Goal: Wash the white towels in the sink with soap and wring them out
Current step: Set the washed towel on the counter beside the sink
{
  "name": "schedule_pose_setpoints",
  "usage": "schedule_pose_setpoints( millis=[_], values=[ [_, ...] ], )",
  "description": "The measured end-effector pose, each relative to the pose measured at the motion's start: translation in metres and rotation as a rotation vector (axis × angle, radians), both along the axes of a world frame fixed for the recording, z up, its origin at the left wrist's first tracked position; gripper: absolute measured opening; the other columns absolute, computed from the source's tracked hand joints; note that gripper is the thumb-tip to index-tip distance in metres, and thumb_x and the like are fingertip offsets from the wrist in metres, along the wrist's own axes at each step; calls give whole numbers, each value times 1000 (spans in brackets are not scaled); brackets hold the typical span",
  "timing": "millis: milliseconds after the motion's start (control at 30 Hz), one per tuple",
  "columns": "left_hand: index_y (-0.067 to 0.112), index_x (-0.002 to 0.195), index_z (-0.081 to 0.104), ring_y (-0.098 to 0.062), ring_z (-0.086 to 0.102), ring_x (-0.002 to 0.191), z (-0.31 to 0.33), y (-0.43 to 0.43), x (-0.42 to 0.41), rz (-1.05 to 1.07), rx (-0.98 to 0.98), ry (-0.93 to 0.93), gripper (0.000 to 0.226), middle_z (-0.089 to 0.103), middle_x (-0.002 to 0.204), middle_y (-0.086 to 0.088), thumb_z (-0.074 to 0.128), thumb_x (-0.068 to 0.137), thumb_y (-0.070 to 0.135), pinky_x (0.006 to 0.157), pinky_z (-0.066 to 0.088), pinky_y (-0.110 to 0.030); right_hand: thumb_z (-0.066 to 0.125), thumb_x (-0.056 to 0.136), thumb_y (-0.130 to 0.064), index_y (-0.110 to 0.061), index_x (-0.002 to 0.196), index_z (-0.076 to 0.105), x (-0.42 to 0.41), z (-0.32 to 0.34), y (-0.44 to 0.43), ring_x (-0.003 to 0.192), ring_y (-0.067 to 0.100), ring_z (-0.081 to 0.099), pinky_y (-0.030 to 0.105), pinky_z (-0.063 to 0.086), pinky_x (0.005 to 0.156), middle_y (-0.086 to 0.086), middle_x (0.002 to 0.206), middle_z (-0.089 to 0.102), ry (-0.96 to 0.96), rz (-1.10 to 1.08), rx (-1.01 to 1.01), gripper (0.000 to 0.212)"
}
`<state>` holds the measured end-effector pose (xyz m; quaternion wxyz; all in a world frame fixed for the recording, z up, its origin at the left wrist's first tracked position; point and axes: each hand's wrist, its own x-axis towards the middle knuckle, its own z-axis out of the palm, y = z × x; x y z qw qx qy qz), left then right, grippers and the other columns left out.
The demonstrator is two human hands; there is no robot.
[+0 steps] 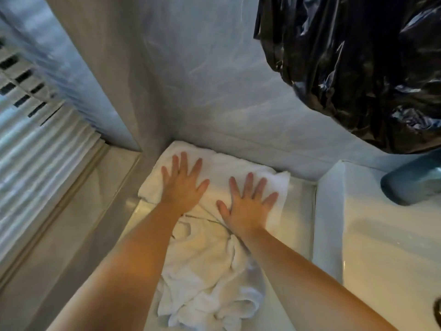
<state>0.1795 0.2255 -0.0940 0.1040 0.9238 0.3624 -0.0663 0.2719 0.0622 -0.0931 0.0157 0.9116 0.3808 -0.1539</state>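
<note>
Both hands lie flat on a folded white towel at the far end of the pale bench, tucked into the corner where the wall meets a grey panel. The left hand presses on the towel's left half with fingers straight and spread, its grip released and holding nothing; the right hand presses on the right half, a little nearer, fingers splayed the same way and its grip also released. The two hands are near each other but apart, thumbs turned inward; both bare forearms reach in from the near edge.

A crumpled white towel lies on the bench nearer than the folded one, between the forearms; its far end touches the folded towel's near edge by the wrists, and its bunched folds run down towards the near edge of the view.

The sink is to the right of the bench, a white basin with a raised rim just beside the bench; neither towel is in it. On its far right side sits a blue-grey object, too blurred to name, perhaps a soap bottle. Above that, a glossy black plastic bag fills the far right corner of the view; on the left, slatted blinds run alongside the bench.
</note>
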Motion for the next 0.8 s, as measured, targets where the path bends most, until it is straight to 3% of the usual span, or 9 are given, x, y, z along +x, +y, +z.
schedule_pose_setpoints(
  millis=[100,200,333,467,567,700,800],
  values=[
    [35,157,4,-30,-14,151,0,-1,-1,8,-47,-26,64,-14,165,-7,26,100,56,118,-7,-58,-8,78,-73,-35,157,-10,2,-3,1,147,48,-19,75,-8,108,15,163,-23,10,2,-1,88],
    [28,157,13,-27,-10,152,15,-11,-14,39,-135,-66,61,-7,165,-6,32,102,49,119,-7,-55,20,98,-64,-32,158,-7,2,8,-3,148,45,-19,75,-8,110,13,164,-21,47,36,9,73],
    [21,153,30,-23,3,152,28,-55,-71,-138,-137,-206,70,11,165,-4,21,92,53,121,1,-52,36,103,-40,-23,158,17,-33,23,-31,153,36,-6,67,-8,114,12,167,-2,82,107,245,61],
    [20,149,40,-24,13,151,18,-93,-128,-145,-186,-182,67,16,164,-3,16,93,47,121,14,-47,18,102,-44,-22,155,29,-74,30,-56,154,29,-4,54,-8,119,10,167,4,166,161,326,59],
    [19,148,43,-27,21,149,13,-112,-150,-53,-207,-203,65,20,163,-4,17,95,45,119,20,-47,26,106,-36,-21,153,33,-92,30,-74,154,27,-1,47,1,122,8,167,9,202,189,345,50],
    [18,148,42,-29,29,146,13,-144,-174,47,-209,-207,65,26,161,-4,16,95,46,116,25,-48,8,94,-44,-17,145,46,-122,34,-102,145,29,33,43,30,117,10,156,38,351,158,338,69],
    [17,148,42,-30,30,146,14,-172,-200,112,-218,-210,67,30,159,-4,16,93,47,116,27,-46,16,99,-39,-20,146,46,-144,38,-124,142,26,37,39,30,116,7,155,40,370,160,288,58]
  ],
)
